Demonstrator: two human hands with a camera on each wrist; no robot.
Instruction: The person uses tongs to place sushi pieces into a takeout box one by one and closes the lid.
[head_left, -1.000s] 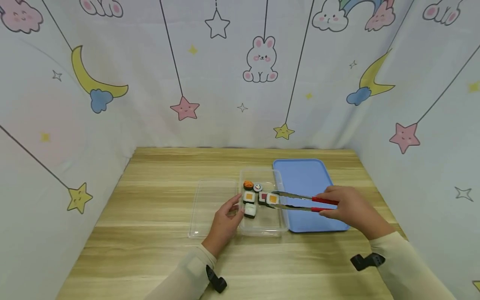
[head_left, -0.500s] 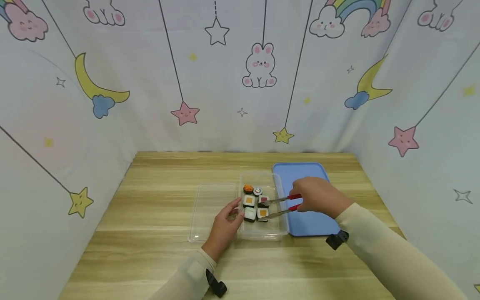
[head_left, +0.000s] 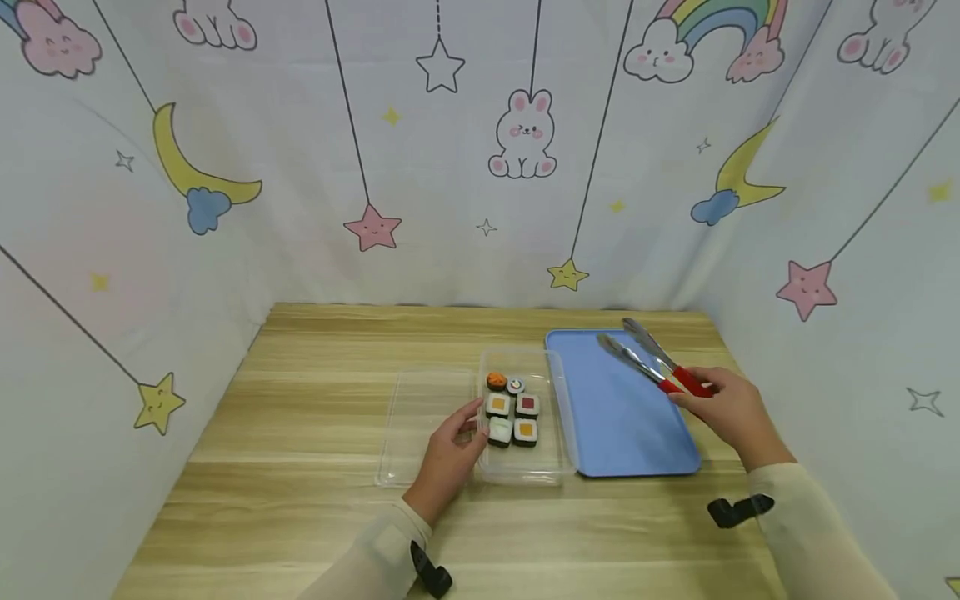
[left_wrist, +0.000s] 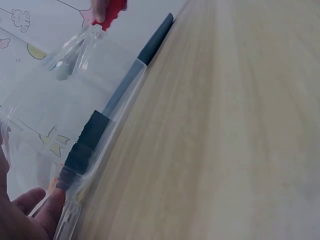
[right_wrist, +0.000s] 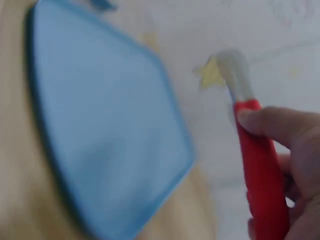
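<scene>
In the head view, my right hand (head_left: pixel 723 412) grips red-handled metal tongs (head_left: pixel 688 381) over the blue tray, their tips spread apart with nothing between them. My left hand (head_left: pixel 448 454) rests fingertips and thumb against the left wall of a clear plastic container (head_left: pixel 551 454). Inside it sit several sushi pieces: an orange-topped one (head_left: pixel 497 381), a small round roll (head_left: pixel 515 385), a red-centred piece (head_left: pixel 527 404), a pale-topped piece (head_left: pixel 499 431) and two yellow-centred ones, the nearer (head_left: pixel 526 431) at front right. The left wrist view shows fingers (left_wrist: pixel 52 207) at the container's corner.
A blue tray (head_left: pixel 622 425) lies right of the container, its left edge behind the container's right wall. To the left lies a flat clear plastic lid (head_left: pixel 423 417). Patterned white curtains (head_left: pixel 450 167) enclose the wooden table (head_left: pixel 315 433) at the back and sides.
The tongs set the yellow-centred sushi down in front of the red-centred one, let go, and swung up and right over the tray with my right hand. My left hand stayed put.
</scene>
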